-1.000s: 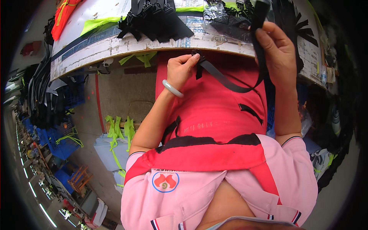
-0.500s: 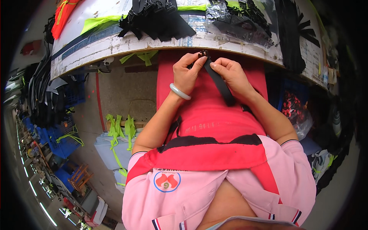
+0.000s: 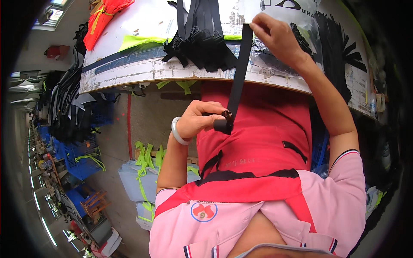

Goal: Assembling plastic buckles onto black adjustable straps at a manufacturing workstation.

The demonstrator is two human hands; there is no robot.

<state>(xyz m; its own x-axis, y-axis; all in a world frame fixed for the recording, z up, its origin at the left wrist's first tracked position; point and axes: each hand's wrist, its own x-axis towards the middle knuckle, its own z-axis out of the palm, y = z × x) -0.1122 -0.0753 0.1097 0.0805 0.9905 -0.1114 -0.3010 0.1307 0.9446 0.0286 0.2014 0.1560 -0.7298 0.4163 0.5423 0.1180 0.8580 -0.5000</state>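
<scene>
A black webbing strap [image 3: 241,71] stretches taut from low over my red apron [image 3: 266,129] up past the table's front edge. My left hand [image 3: 193,121], with a pale bangle at its wrist, pinches a small black buckle [image 3: 227,115] at the strap's lower end. A short loop of webbing curls below the buckle, beside my fingertips. Raised over the table, my right hand [image 3: 277,38] grips the strap's upper end between thumb and fingers. Just left of the taut strap, a pile of black straps with buckles [image 3: 200,49] hangs near the table edge.
The worn white table [image 3: 129,71] curves across the front. On it lie orange fabric [image 3: 103,23], yellow-green fabric [image 3: 142,41], a clear plastic bag [image 3: 307,10] and more black straps [image 3: 335,56]. Blue crates [image 3: 79,159] and a pale stack with yellow-green ties [image 3: 133,180] stand on the left.
My right hand has moved up and away over the table, drawing the strap out straight. My left hand has come down toward me with the buckle. The view has shifted slightly.
</scene>
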